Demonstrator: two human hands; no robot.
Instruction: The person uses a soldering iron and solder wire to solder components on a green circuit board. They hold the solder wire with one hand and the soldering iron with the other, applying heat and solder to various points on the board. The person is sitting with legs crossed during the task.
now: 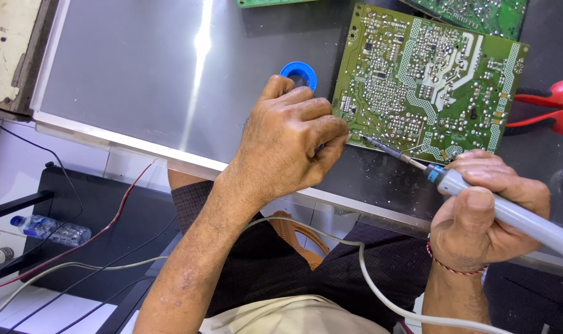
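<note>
We solder at the edge of a green circuit board (426, 80).
Our right hand (485, 210) is wrapped tight around the grey soldering iron (479, 195), its tip on the board's near edge. Our left hand (290, 139) is curled, fingertips pinched narrow just beside that tip; whether they hold solder wire we cannot tell. A blue spool (298, 74) sits just beyond the left knuckles.

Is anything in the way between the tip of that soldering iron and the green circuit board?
Nothing visible. The soldering iron in the right hand reaches the circuit board edge freely; the left hand sits beside the tip, not across it.
</note>
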